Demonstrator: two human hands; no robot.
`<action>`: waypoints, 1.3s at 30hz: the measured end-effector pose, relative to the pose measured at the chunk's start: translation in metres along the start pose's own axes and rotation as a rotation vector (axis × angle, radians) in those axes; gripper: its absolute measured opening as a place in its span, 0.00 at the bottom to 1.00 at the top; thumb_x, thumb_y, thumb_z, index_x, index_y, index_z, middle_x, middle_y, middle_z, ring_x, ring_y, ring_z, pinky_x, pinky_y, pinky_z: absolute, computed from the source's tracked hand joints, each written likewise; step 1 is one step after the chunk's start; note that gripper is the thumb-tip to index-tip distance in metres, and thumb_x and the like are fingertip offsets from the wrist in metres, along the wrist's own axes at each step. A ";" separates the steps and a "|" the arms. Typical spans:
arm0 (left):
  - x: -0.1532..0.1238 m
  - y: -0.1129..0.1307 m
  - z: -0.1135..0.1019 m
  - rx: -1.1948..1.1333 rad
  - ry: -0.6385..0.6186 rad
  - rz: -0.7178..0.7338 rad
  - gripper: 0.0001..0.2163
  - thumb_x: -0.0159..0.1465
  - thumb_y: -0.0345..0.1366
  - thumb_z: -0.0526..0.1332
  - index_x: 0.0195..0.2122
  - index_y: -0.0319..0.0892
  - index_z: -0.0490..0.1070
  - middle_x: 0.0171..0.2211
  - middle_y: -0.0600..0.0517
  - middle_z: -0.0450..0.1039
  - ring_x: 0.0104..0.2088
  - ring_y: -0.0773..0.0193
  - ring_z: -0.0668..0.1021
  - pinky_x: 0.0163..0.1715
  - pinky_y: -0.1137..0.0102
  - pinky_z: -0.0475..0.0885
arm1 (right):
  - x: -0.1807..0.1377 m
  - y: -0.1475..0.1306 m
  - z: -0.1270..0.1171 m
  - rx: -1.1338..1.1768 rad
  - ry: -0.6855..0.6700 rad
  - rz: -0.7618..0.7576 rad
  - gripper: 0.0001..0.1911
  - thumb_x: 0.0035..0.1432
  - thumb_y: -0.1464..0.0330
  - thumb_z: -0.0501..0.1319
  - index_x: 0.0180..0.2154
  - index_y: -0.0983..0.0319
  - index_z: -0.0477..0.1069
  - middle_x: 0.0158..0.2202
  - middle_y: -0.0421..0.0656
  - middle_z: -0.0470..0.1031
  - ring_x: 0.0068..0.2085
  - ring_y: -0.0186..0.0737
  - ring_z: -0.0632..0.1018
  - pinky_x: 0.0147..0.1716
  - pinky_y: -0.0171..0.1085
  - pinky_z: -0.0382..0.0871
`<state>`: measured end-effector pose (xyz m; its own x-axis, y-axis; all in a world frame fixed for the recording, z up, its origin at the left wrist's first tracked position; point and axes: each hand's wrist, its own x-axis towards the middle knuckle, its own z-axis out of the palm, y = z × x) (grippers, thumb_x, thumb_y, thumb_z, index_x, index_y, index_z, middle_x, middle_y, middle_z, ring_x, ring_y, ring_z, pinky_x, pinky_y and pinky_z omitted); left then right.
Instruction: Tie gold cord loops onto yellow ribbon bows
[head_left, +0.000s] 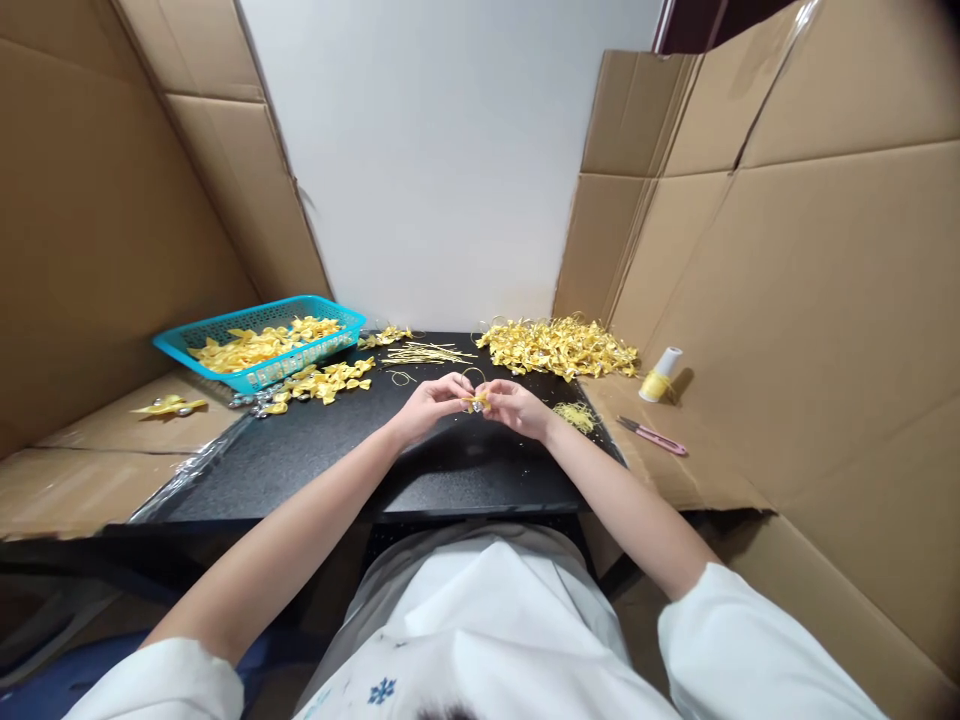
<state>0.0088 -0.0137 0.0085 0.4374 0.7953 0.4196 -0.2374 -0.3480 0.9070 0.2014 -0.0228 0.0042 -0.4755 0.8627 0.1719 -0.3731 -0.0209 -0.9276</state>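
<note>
Between my two hands, above the black table, is a small yellow ribbon bow (478, 402) with a shiny silver bell at its middle. A thin golden cord loop stands up from it. My left hand (435, 405) pinches the bow from the left side, fingers closed. On the other side my right hand (516, 408) grips it with thumb and fingertips pressed together. The fingertips partly cover the bow, so its exact knot is hidden. Beyond the hands lie cut lengths of golden cord (427, 354) and a single loose loop of cord (402, 378).
A turquoise basket (259, 376) of yellow bows stands at the left, with loose bows (326, 381) and silver bells (262, 400) before it. Finished-looking corded bows (559, 347) are heaped back right. Nearby are cord scraps (576, 416), pink thread snips (652, 436) and a yellow thread spool (660, 378). Cardboard walls (810, 300) flank the table.
</note>
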 end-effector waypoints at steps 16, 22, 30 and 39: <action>0.000 0.000 0.008 -0.164 0.104 -0.340 0.09 0.52 0.38 0.64 0.29 0.38 0.69 0.24 0.51 0.74 0.21 0.71 0.71 0.23 0.74 0.65 | -0.005 0.002 -0.003 -0.974 0.164 -0.786 0.07 0.55 0.70 0.67 0.25 0.55 0.80 0.35 0.42 0.72 0.34 0.37 0.68 0.36 0.40 0.66; -0.005 0.000 0.007 0.033 0.047 -0.096 0.15 0.46 0.36 0.71 0.32 0.40 0.70 0.29 0.54 0.74 0.28 0.68 0.75 0.30 0.73 0.69 | -0.006 0.000 0.000 -0.991 0.184 -0.683 0.08 0.54 0.69 0.67 0.24 0.53 0.79 0.36 0.42 0.71 0.36 0.38 0.69 0.40 0.42 0.65; -0.007 0.006 0.011 0.208 0.123 -0.008 0.17 0.50 0.49 0.71 0.27 0.39 0.71 0.23 0.53 0.73 0.24 0.67 0.74 0.28 0.71 0.70 | -0.007 -0.001 0.003 -1.004 0.193 -0.622 0.10 0.56 0.67 0.64 0.23 0.55 0.77 0.37 0.43 0.72 0.39 0.40 0.70 0.42 0.42 0.65; -0.008 0.001 0.012 0.267 0.210 0.048 0.18 0.50 0.49 0.71 0.26 0.38 0.73 0.24 0.51 0.75 0.24 0.67 0.74 0.27 0.71 0.68 | -0.016 0.002 0.013 -1.374 0.380 -0.702 0.11 0.49 0.62 0.69 0.29 0.60 0.71 0.40 0.45 0.71 0.43 0.45 0.69 0.46 0.44 0.61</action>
<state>0.0159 -0.0266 0.0066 0.2362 0.8499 0.4710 -0.0058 -0.4834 0.8754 0.1981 -0.0432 0.0039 -0.2294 0.5789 0.7825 0.6499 0.6896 -0.3196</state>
